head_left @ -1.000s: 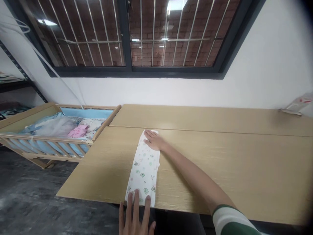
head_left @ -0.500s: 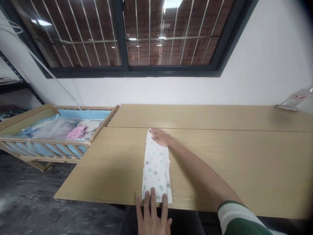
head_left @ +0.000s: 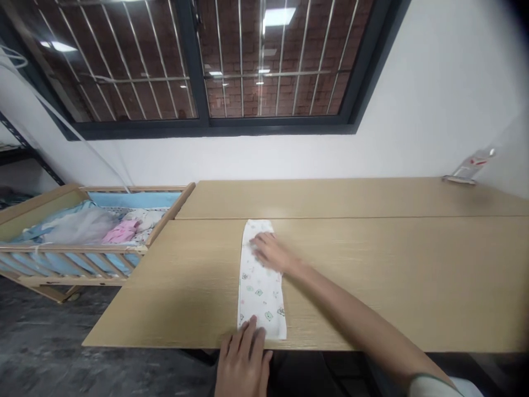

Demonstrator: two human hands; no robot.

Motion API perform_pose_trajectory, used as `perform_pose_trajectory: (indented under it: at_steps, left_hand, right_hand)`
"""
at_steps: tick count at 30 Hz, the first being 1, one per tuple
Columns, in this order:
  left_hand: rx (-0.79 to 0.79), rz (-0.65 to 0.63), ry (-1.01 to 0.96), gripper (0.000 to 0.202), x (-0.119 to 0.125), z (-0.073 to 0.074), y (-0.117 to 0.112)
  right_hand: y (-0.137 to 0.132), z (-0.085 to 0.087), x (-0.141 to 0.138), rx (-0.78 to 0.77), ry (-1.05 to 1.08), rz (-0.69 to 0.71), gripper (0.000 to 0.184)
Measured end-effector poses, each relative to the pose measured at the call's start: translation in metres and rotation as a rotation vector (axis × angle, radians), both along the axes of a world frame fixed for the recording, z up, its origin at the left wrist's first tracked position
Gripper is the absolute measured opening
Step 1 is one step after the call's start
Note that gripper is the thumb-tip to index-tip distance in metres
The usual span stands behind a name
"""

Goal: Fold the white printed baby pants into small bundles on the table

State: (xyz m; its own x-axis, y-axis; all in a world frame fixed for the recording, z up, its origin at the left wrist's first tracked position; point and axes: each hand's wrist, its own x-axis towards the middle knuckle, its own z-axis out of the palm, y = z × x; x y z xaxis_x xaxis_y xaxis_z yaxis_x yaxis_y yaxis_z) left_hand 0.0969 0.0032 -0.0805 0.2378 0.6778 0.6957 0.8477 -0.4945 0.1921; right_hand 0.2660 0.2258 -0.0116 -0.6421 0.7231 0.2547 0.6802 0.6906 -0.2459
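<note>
A white cloth point(head_left: 261, 292) with small green and pink prints lies folded in a long narrow strip on the wooden table point(head_left: 372, 264). I cannot make out whether it is a garment. My right hand point(head_left: 270, 251) rests over its far part, fingers stretched out and slightly blurred. At the near end, my left hand point(head_left: 243, 358) has its fingertips on the cloth's lower left corner, with the fingers extended. Neither hand grips the fabric.
To the left stands a wooden crib point(head_left: 93, 249) with blue lining, holding a pink cloth point(head_left: 121, 231) and other bedding. A clear plastic packet point(head_left: 471, 167) is at the table's far right. A barred window point(head_left: 264, 60) is above the table.
My right hand has slid from the cloth's far edge toward me, uncovering that end. My left hand has shifted slightly left, its fingers closer together. The view has turned slightly right.
</note>
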Motion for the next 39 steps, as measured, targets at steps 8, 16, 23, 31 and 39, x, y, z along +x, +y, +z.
perform_pose_trajectory:
  at_steps: [8,16,23,31,39]
  left_hand:
    - [-0.185,-0.294,0.098,0.036,-0.047,0.020,0.015]
    - [-0.156,-0.450,0.075,0.040,-0.051,0.033,0.005]
    - [-0.204,-0.561,-0.182,0.023,-0.050,0.054,-0.004]
    - [-0.115,-0.389,-0.338,0.013,-0.041,0.090,0.066]
    - [-0.527,-0.040,-0.057,0.022,-0.015,0.111,0.205]
  right_hand:
    - [-0.156,0.024,0.030,-0.349,0.091,0.200,0.040]
    - [-0.214,-0.010,0.041,-0.179,0.138,0.143,0.051]
    - [-0.220,0.043,0.047,-0.451,0.266,0.046,0.033]
    - [-0.154,0.058,0.054,-0.345,0.474,-0.086,0.033]
    - [-0.003,0.007,0.042,-0.252,0.625,-0.268,0.023]
